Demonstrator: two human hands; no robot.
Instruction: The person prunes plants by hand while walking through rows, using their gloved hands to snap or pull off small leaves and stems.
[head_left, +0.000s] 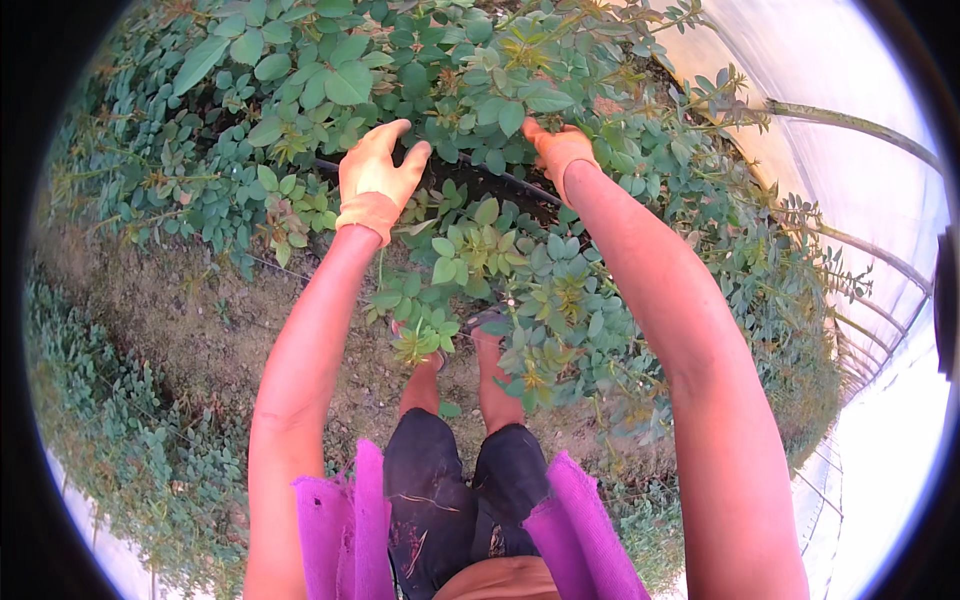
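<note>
Both my hands wear orange work gloves and reach into a row of leafy bushes that look like roses (349, 82). My left hand (377, 174) is among the foliage at upper centre, thumb and forefinger apart with nothing visible between them. To its right, my right hand (564, 154) points its fingers into the leaves. A leaf cluster (512, 118) touches or overlaps its fingertips, so its grip is hidden. Between the two hands, a black pipe (517, 184) runs low through the shaded gap under the leaves. A leafy shoot (480, 251) rises below that gap.
Bare soil (202, 315) forms a path where my feet stand, partly covered by shoots. A thin wire (281, 266) crosses near the row's edge. Another plant row (142, 450) lies at lower left. Plastic sheeting (832, 67) on curved hoops (855, 127) borders the right side.
</note>
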